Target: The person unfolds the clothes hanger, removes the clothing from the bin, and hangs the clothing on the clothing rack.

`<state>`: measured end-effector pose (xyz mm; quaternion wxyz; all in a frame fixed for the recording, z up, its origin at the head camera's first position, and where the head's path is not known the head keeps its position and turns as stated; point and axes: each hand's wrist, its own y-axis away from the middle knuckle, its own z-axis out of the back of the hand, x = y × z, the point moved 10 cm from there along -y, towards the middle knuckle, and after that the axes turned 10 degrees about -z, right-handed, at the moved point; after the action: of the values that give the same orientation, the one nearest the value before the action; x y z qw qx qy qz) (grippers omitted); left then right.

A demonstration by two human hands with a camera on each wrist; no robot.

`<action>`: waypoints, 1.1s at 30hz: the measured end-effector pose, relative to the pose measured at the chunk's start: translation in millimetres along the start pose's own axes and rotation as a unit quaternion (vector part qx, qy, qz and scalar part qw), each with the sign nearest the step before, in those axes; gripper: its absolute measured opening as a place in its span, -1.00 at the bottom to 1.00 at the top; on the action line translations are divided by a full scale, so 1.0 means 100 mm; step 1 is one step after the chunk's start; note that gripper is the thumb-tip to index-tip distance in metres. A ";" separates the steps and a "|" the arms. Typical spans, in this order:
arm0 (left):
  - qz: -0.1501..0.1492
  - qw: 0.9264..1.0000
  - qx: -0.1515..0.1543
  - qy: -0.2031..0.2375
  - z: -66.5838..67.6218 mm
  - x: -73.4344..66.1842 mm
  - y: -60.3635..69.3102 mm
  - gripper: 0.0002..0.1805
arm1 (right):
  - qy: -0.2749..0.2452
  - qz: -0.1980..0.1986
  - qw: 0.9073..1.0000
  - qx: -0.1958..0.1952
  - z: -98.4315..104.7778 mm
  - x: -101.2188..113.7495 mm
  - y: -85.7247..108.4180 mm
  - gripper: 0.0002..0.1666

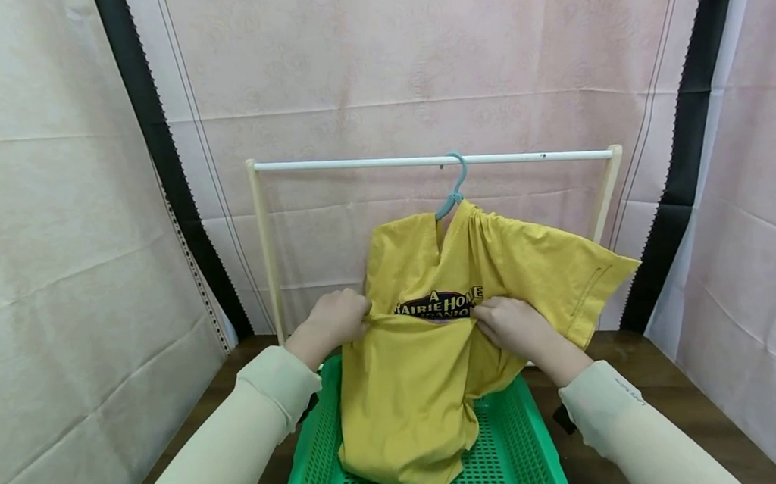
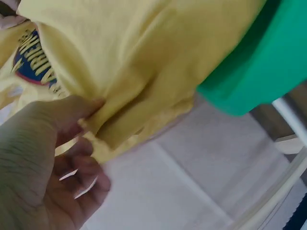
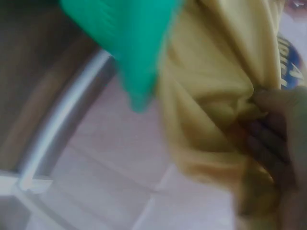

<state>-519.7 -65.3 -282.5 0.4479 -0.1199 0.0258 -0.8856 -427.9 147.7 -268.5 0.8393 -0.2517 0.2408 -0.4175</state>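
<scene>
A yellow T-shirt [image 1: 412, 377] with a dark printed logo hangs crookedly on a blue hanger [image 1: 455, 191], its right sleeve spread outward. My left hand [image 1: 335, 318] pinches the shirt's left side between thumb and fingers; the left wrist view shows the cloth [image 2: 129, 96] folded at the fingertips. On the other side of the logo, my right hand [image 1: 514, 327] pinches the fabric, which bunches at its fingertips in the right wrist view [image 3: 225, 96]. A fold of cloth between the hands covers the logo's lower part. The hem hangs down into a green basket [image 1: 534, 443].
The hanger hooks over the white bar [image 1: 354, 163] of a rack with cream posts [image 1: 268, 259]. The basket stands on a dark brown wooden table [image 1: 674, 394], in front of the rack. Pale cloth curtains [image 1: 51, 223] enclose the back and both sides.
</scene>
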 end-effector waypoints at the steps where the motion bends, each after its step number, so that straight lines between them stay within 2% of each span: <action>1: 0.000 1.000 -0.028 0.003 0.18 -0.06 0.12 -0.84 | 0.003 -0.013 1.000 -0.008 0.04 -0.03 -0.03 -0.94; 3: 0.008 0.997 -0.080 0.009 0.44 -0.13 0.26 -0.84 | 0.000 -0.044 0.998 -0.034 0.13 -0.09 -0.10 -0.94; 5: 0.024 0.992 -0.121 0.017 0.56 -0.15 0.26 -0.86 | -0.014 -0.074 0.995 -0.061 0.20 -0.15 -0.15 -0.91; 7: 0.048 0.987 -0.141 0.061 0.49 -0.10 0.20 -0.90 | -0.035 -0.097 0.992 -0.076 0.20 -0.19 -0.17 -0.89; 8: 0.058 0.983 -0.145 0.096 0.42 -0.08 0.16 -0.83 | -0.048 -0.106 0.990 -0.078 0.18 -0.20 -0.18 -0.89; 10: 0.079 0.973 -0.122 0.178 0.26 -0.08 0.14 -0.45 | -0.072 -0.110 0.989 -0.061 0.07 -0.20 -0.19 -0.88; 11: 0.082 0.969 -0.103 0.211 0.18 -0.11 0.15 -0.36 | -0.085 -0.109 0.989 -0.043 0.00 -0.18 -0.18 -0.88; 13: 0.080 0.961 -0.052 0.258 0.01 -0.20 0.18 -0.32 | -0.111 -0.102 0.989 0.010 -0.15 -0.14 -0.17 -0.88; 14: 0.073 0.961 -0.024 0.267 -0.06 -0.26 0.19 -0.34 | -0.126 -0.098 0.986 0.040 -0.23 -0.11 -0.15 -0.87; 15: 0.065 0.961 0.003 0.267 -0.13 -0.33 0.21 -0.41 | -0.138 -0.094 0.983 0.071 -0.30 -0.08 -0.13 -0.84; 16: 0.050 0.965 0.021 0.255 -0.18 -0.39 0.22 -0.48 | -0.149 -0.088 0.980 0.103 -0.36 -0.05 -0.11 -0.81; 17: 0.038 0.969 0.035 0.243 -0.23 -0.44 0.23 -0.56 | -0.161 -0.084 0.974 0.132 -0.41 -0.02 -0.08 -0.76; 19: 0.027 0.974 0.055 0.220 -0.31 -0.50 0.25 -0.57 | -0.169 -0.072 0.967 0.179 -0.48 0.04 -0.03 -0.62; 21: 0.030 0.978 0.064 0.195 -0.38 -0.53 0.26 -0.60 | -0.173 -0.067 0.958 0.217 -0.53 0.08 0.01 -0.50; 26: 0.061 0.986 0.078 0.131 -0.51 -0.50 0.29 -0.64 | -0.170 -0.080 0.936 0.298 -0.67 0.09 0.13 -0.29; 29: 0.074 0.990 0.080 0.089 -0.58 -0.46 0.31 -0.64 | -0.152 -0.082 0.926 0.334 -0.73 0.08 0.18 -0.28; 33: 0.081 0.993 0.071 0.057 -0.65 -0.38 0.30 -0.64 | -0.132 -0.066 0.930 0.337 -0.72 0.10 0.19 -0.41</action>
<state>-490.2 -56.7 -357.4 0.5234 -0.0343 -0.0022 -0.8514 -456.1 133.0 -336.8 0.8695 -0.0223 -0.0437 -0.4915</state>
